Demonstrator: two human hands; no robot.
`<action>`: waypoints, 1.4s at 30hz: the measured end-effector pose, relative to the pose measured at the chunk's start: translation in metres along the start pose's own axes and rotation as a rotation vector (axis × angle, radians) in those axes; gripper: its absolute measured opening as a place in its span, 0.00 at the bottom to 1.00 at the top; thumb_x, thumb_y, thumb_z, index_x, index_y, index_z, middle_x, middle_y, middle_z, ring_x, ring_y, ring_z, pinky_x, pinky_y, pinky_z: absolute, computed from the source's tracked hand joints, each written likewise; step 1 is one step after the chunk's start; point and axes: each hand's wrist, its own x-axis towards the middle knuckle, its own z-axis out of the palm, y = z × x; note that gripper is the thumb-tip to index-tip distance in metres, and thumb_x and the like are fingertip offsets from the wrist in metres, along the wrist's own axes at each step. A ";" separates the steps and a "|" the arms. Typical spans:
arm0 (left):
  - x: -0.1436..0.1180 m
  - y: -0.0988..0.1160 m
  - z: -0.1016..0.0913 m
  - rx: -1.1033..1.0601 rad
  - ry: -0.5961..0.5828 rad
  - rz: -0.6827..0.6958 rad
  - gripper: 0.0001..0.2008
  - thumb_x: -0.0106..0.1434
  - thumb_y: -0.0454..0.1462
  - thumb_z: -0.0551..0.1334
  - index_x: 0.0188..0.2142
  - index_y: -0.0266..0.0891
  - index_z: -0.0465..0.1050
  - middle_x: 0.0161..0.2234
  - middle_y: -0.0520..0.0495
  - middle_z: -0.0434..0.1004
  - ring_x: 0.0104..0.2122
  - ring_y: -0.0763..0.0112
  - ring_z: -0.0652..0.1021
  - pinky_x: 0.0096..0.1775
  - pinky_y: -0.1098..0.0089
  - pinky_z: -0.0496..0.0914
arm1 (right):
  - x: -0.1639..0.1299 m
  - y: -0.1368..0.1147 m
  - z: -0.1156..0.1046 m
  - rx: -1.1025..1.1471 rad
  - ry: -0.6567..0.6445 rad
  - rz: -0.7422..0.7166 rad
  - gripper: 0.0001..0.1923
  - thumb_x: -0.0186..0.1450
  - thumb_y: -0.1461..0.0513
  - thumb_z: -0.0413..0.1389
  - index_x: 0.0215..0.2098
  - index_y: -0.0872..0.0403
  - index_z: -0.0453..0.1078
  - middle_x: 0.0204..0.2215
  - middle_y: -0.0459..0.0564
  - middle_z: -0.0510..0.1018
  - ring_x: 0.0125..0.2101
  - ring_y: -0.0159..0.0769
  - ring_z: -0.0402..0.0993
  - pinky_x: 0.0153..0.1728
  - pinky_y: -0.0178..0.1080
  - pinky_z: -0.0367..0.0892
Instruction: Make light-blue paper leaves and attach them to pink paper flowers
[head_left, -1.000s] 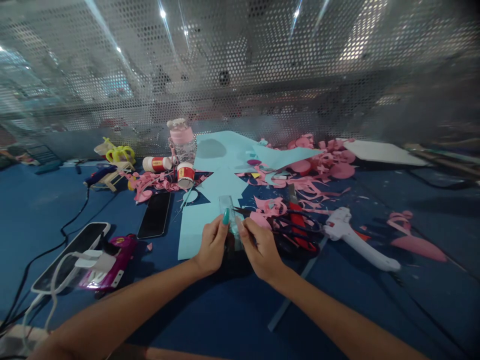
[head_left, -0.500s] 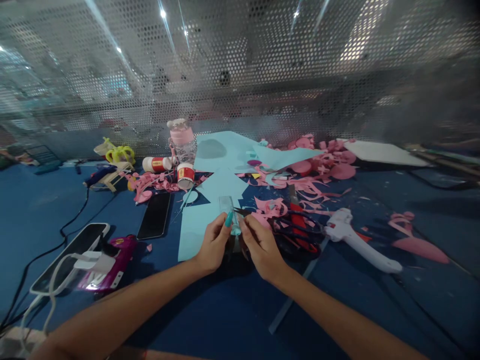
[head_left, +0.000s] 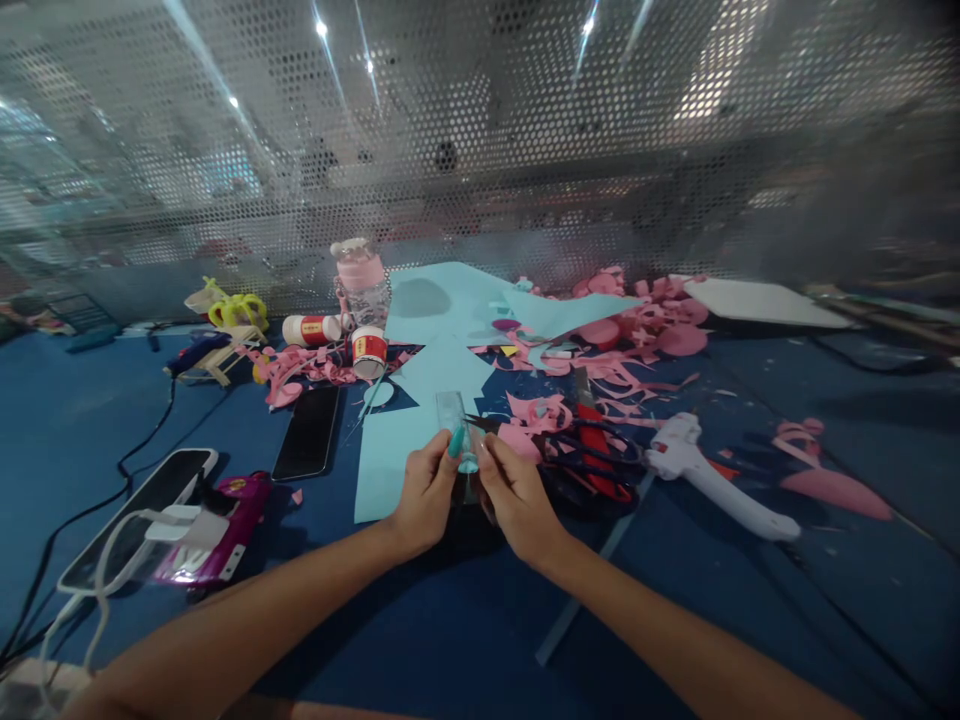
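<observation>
In front of me, my left hand (head_left: 429, 490) is closed on a small clear plastic piece (head_left: 451, 408), its thumb with a long teal nail pressed against it. The piece stands upright, and a pale blue bit shows at its lower end. My right hand (head_left: 517, 492) pinches at the lower right side of the same piece, fingertips close to the left ones. What lies behind the fingers is hidden. Just beyond the right hand lie dark-handled scissors (head_left: 622, 447), with a dark pointed tip near the plastic. Light blue paper sheets (head_left: 382, 465) lie under and behind the hands.
A white glue gun (head_left: 720, 480) lies right, with pink paper scraps (head_left: 667, 320) behind. To the left are a black phone (head_left: 307, 432), a purple device (head_left: 217, 530) with cables, and paper cups (head_left: 369, 352). A pink-topped bottle (head_left: 360, 280) stands before a perforated metal screen (head_left: 480, 120).
Both hands keep nearly the same grip on the clear plastic piece. The whole view has shifted very slightly; nothing on the table has visibly moved.
</observation>
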 end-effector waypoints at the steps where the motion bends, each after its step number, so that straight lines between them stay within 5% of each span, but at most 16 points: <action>1: 0.000 0.000 0.000 0.003 -0.004 -0.005 0.19 0.62 0.49 0.49 0.25 0.36 0.60 0.20 0.56 0.55 0.21 0.79 0.57 0.24 0.77 0.56 | 0.000 0.000 0.000 -0.005 0.004 -0.003 0.16 0.65 0.54 0.43 0.23 0.52 0.52 0.14 0.38 0.55 0.15 0.25 0.51 0.18 0.32 0.50; 13: -0.004 -0.001 0.001 0.073 0.014 -0.020 0.19 0.63 0.49 0.47 0.24 0.37 0.58 0.18 0.57 0.51 0.18 0.80 0.54 0.21 0.76 0.51 | -0.001 -0.004 0.003 -0.048 0.083 -0.033 0.17 0.65 0.55 0.44 0.20 0.52 0.51 0.15 0.39 0.53 0.17 0.26 0.50 0.18 0.32 0.49; 36: -0.009 0.001 -0.001 0.231 0.063 0.161 0.18 0.65 0.46 0.45 0.22 0.39 0.55 0.16 0.57 0.51 0.17 0.79 0.55 0.21 0.74 0.51 | -0.003 -0.008 0.007 -0.129 0.104 -0.119 0.16 0.64 0.59 0.45 0.20 0.53 0.51 0.16 0.40 0.52 0.17 0.25 0.48 0.18 0.31 0.49; 42: -0.005 -0.002 -0.004 0.403 0.099 0.260 0.16 0.65 0.41 0.47 0.21 0.39 0.54 0.16 0.57 0.53 0.16 0.79 0.56 0.22 0.74 0.53 | -0.002 -0.005 -0.002 -0.435 0.128 -0.166 0.11 0.66 0.60 0.41 0.25 0.52 0.54 0.16 0.41 0.59 0.17 0.28 0.55 0.19 0.33 0.50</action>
